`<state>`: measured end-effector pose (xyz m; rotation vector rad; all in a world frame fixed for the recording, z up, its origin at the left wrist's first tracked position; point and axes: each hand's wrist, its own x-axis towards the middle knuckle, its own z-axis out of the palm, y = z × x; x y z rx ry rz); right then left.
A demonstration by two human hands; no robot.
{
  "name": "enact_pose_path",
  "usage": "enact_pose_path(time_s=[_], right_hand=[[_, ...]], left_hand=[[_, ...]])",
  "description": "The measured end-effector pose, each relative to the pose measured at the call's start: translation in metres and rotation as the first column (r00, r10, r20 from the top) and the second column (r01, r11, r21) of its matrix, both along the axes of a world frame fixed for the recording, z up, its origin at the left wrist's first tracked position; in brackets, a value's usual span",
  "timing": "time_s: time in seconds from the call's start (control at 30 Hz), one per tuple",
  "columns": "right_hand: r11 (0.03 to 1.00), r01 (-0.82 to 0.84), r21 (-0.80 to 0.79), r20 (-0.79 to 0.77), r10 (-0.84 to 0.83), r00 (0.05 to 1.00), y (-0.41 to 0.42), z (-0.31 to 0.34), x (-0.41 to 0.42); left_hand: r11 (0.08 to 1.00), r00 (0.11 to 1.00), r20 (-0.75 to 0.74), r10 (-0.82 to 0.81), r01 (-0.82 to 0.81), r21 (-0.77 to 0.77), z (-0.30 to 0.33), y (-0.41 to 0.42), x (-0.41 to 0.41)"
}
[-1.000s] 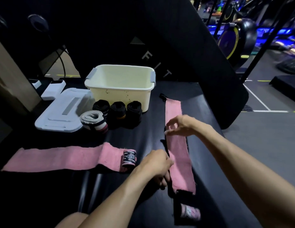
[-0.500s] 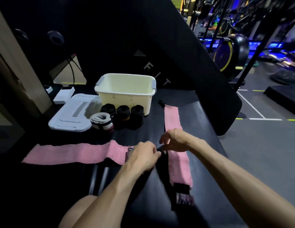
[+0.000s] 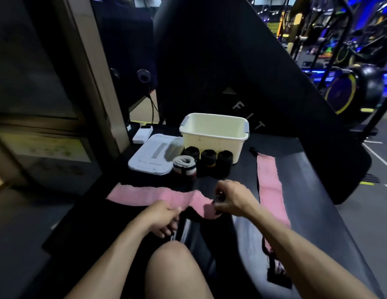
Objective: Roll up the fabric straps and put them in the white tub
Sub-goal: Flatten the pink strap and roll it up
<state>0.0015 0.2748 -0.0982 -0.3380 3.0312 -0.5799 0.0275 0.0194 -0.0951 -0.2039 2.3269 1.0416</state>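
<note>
Pink strap [image 3: 149, 196]: right hand [image 3: 232, 200] grips its rolled end, left hand [image 3: 164, 214] apparently pinches it.

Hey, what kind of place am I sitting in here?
Most likely a gym: an exercise bike with a yellow-rimmed wheel at right, a padded black bench, and rolled wraps by a white tub.

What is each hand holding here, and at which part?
Both hold the left pink strap: the right hand grips its dark end, the left hand pinches the fabric just beside it.
</note>
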Motion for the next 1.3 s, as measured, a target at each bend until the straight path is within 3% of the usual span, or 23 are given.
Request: enact_pose_path(time_s=[0.1,0.23,0.33,0.57,0.7,0.8,0.87,0.97,1.07,1.17,1.23,1.3], right_hand=[[0.985,0.008,-0.174,0.045,0.0,0.999,0.019,0.024,0.01],[0.986,-0.151,-0.076,0.261,0.165,0.951,0.044,0.042,0.034],[0.98,-0.182,-0.075,0.365,0.197,0.91,0.056,0.033,0.049],[0.954,-0.15,-0.258,0.418,0.25,0.873,0.053,0.017,0.061],[0.953,-0.056,-0.297,0.518,0.21,0.829,0.046,0.024,0.054],[0.974,-0.046,-0.22,0.305,0.113,0.945,0.042,0.025,0.04],[0.961,0.012,-0.277,0.16,0.034,0.986,0.038,0.026,0.031],[0.868,0.114,-0.484,0.143,-0.05,0.988,0.033,0.031,0.023],[0.63,0.252,-0.735,0.288,-0.046,0.956,0.03,0.043,0.028],[0.386,0.282,-0.878,0.292,-0.033,0.956,0.038,0.053,0.034],[0.299,0.275,-0.914,0.269,-0.06,0.961,0.049,0.061,0.035],[0.256,0.294,-0.921,0.269,-0.129,0.955,0.062,0.069,0.034]], left_hand=[[0.932,0.958,0.126,0.258,-0.281,0.227,-0.024,-0.012,0.007],[0.749,0.838,0.202,0.507,-0.544,0.377,-0.038,-0.01,0.003],[0.721,0.8,0.136,0.585,-0.589,0.364,-0.041,-0.002,-0.001],[0.757,0.814,0.012,0.581,-0.545,0.361,-0.044,0.01,-0.008],[0.862,0.872,-0.168,0.46,-0.394,0.318,-0.036,0.013,-0.008],[0.952,0.888,-0.367,0.275,-0.198,0.234,-0.019,0.017,-0.009],[0.99,0.853,-0.513,0.092,-0.023,0.14,0.0,0.023,-0.007],[0.982,0.753,-0.647,-0.118,0.186,0.037,0.031,0.039,-0.005],[0.952,0.631,-0.738,-0.237,0.303,-0.047,0.05,0.057,-0.008],[0.931,0.555,-0.791,-0.258,0.361,-0.051,0.061,0.078,-0.011],[0.926,0.511,-0.824,-0.244,0.376,-0.041,0.066,0.093,-0.012],[0.917,0.537,-0.821,-0.192,0.397,0.045,0.067,0.107,-0.012]])
